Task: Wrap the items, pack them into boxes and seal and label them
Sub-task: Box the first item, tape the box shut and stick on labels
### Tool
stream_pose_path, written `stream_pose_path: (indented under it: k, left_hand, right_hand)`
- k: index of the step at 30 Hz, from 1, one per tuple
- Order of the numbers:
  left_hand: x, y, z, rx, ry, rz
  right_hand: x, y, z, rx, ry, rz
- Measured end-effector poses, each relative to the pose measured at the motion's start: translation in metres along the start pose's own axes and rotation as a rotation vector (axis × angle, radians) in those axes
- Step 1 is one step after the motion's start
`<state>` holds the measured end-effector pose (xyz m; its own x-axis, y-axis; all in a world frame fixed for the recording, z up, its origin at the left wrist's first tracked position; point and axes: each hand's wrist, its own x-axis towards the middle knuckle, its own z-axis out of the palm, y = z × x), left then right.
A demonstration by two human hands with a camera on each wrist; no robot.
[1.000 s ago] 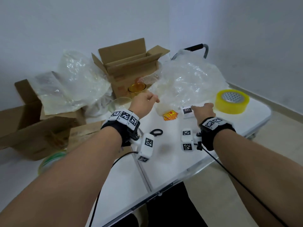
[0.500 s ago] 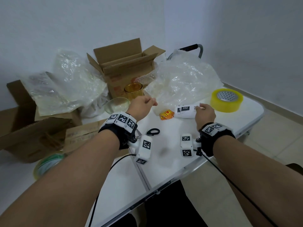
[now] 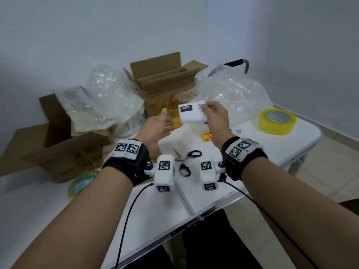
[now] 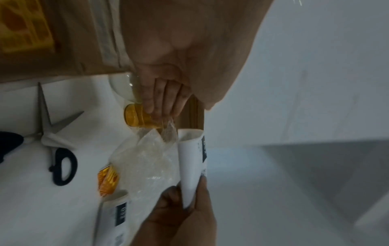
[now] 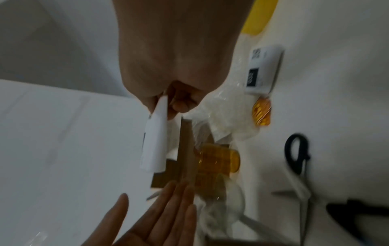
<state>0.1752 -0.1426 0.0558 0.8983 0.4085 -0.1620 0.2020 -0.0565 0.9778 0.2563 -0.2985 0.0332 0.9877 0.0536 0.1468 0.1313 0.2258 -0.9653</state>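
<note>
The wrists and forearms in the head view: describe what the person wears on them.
Forearms are bare, no sleeves. Each wrist has a black band topped by white square-code tags. A white coded camera block hangs beside each, trailing a thin black cable.

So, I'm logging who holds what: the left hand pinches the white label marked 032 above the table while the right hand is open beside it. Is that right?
Not quite: the hands are swapped. The right hand pinches the white label marked 032 above the table, and the left hand is open beside it, palm up. The head view shows this; the rest stands.
</note>
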Motion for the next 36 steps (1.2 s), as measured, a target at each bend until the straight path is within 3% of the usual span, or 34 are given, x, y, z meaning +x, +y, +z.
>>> stream_pose_path:
  k: [3, 6, 9, 13, 22, 30, 36]
  left_hand:
    - [-0.017, 0.007, -0.040, -0.251, -0.009, -0.106]
    - [-0.031, 0.006, -0.074, -0.448, 0.091, -0.040]
    - [-0.040, -0.003, -0.101, -0.488, 0.244, 0.092]
    - [-0.054, -0.020, -0.122, -0.386, 0.301, 0.194]
    - [-0.083, -0.042, -0.121, -0.136, 0.150, 0.283]
    - [-0.092, -0.044, -0.126, -0.164, 0.141, 0.236]
    - [-0.095, -0.043, -0.129, -0.063, 0.149, 0.220]
  right_hand:
    - [-0.017, -0.008, 0.038, 0.020, -0.253, -0.008]
    - [-0.031, -0.005, 0.065, -0.037, -0.443, 0.003]
    - [-0.046, 0.000, 0.084, -0.146, -0.519, -0.026]
    - [-0.059, 0.006, 0.102, -0.270, -0.624, 0.000]
    - [-0.076, 0.001, 0.123, -0.070, -0.568, 0.022]
    - [-0.084, 0.001, 0.116, -0.170, -0.554, -0.108]
    - [-0.089, -0.005, 0.114, -0.279, -0.548, -0.220]
